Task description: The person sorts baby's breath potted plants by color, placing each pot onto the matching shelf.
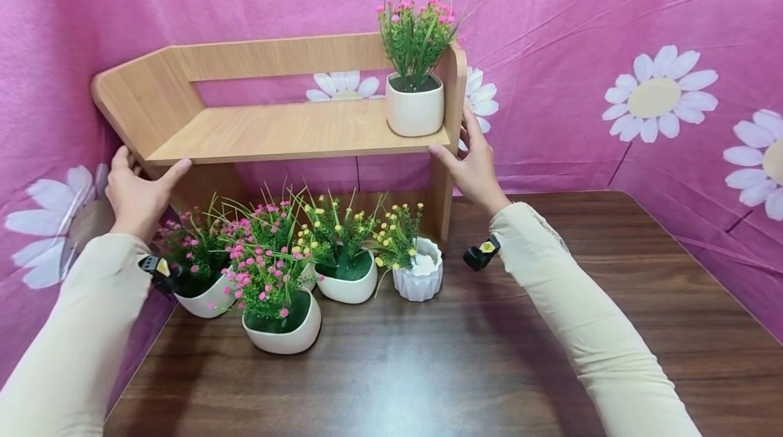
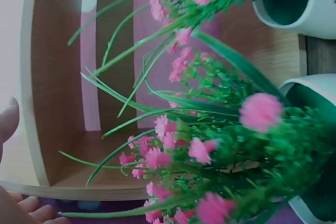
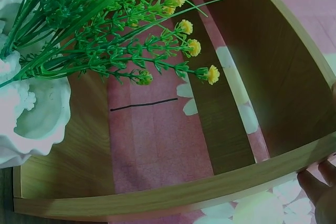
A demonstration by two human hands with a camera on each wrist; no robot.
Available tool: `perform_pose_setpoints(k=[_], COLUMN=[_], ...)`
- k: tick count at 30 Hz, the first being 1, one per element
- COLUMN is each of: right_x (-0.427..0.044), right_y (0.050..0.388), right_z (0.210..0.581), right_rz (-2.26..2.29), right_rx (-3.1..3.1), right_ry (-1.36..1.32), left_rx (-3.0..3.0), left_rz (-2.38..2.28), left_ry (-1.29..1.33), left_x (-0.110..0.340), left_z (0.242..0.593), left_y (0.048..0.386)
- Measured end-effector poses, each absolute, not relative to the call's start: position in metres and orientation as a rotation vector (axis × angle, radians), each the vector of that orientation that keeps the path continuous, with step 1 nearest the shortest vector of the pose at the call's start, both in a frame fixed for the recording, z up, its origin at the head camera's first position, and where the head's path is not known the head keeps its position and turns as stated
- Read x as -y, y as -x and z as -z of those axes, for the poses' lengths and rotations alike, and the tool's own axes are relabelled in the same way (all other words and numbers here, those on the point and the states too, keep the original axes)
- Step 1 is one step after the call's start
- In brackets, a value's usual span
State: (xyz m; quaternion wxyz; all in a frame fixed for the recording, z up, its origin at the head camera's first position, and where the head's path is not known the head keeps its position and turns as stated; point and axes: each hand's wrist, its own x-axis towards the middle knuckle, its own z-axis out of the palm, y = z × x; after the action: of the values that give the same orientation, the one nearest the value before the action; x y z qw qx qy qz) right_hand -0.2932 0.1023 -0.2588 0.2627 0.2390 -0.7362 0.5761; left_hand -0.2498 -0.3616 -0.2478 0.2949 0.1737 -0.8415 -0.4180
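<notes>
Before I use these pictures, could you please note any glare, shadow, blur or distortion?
Head view: glare on the table, shadow beside the right sleeve; left wrist view: nearest pink flowers blurred; right wrist view: shelf edge bowed, probably lens distortion.

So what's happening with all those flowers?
A person is holding a wooden shelf at both ends: the left hand grips one end and the right hand grips the other. One potted plant with pink flowers stands on top, near the right end. More plants are down on the table, in front of the shelf: some pink ones, a yellow one in a smooth white pot, and another yellow one in a wavy-sided pot.
</notes>
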Motion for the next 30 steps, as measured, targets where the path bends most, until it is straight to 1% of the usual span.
perform_pose_setpoints(k=[9, 16, 24, 30], right_x=[-0.102, -0.101, -0.1, -0.108], right_y=[0.294, 0.293, 0.296, 0.316], right_z=[0.258, 0.258, 0.26, 0.274], right_rz=[-1.562, -1.54, -1.567, -1.571], right_rx=[1.992, 1.99, 1.974, 1.963], right_ry=[-0.634, -0.629, -0.64, -0.633], left_rx=[2.343, 2.347, 2.418, 2.448], left_rz=[1.019, 1.056, 1.008, 1.031], left_ry=[-0.408, -0.389, -0.421, -0.501], left_x=[0.355, 0.353, 0.358, 0.358], left_z=[0.254, 0.272, 0.308, 0.348], left_y=[0.207, 0.172, 0.138, 0.126])
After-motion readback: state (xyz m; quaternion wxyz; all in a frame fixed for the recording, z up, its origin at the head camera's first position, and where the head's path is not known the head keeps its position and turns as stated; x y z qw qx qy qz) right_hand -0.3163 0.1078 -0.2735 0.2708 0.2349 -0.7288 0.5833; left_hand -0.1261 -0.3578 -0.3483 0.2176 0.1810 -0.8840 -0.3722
